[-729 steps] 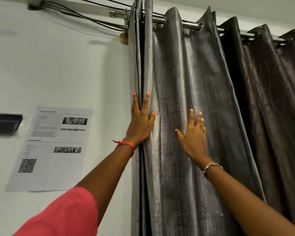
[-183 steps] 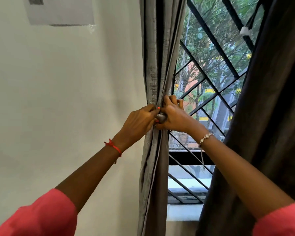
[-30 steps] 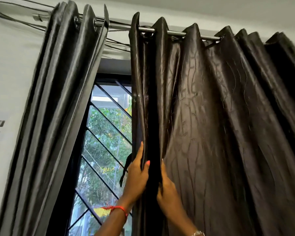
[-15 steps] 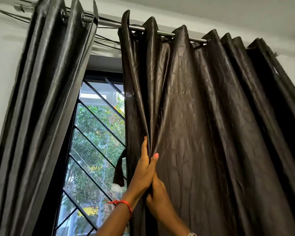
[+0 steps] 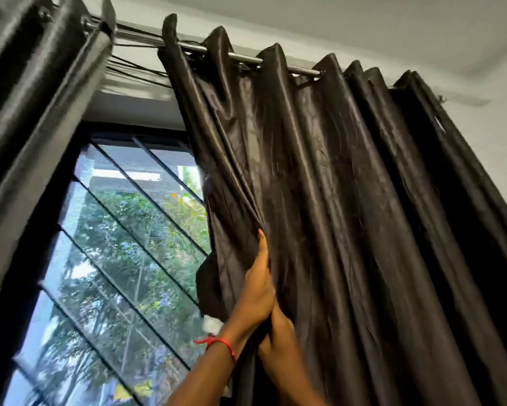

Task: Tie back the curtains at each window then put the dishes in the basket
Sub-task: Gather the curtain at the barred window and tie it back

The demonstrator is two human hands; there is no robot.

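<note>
A dark brown curtain (image 5: 349, 200) hangs in folds from a metal rod (image 5: 243, 57) on the right of the window. My left hand (image 5: 256, 291), with a red thread at the wrist, holds a gathered fold near the curtain's left edge, one finger pointing up along it. My right hand (image 5: 278, 338) lies just below and behind the left one, gripping the same folds; its fingers are partly hidden in the cloth. A grey curtain (image 5: 32, 118) hangs bunched at the far left. No dishes or basket are in view.
The window (image 5: 123, 259) between the two curtains has a black diagonal grille, with trees and a building outside. Black cables (image 5: 135, 68) run along the white wall above the window. A small white object (image 5: 212, 323) shows beside my left wrist.
Both hands have pushed the dark curtain's left edge to the right, so more window shows. The curtain's folds sit closer together, and the view has tilted further right.
</note>
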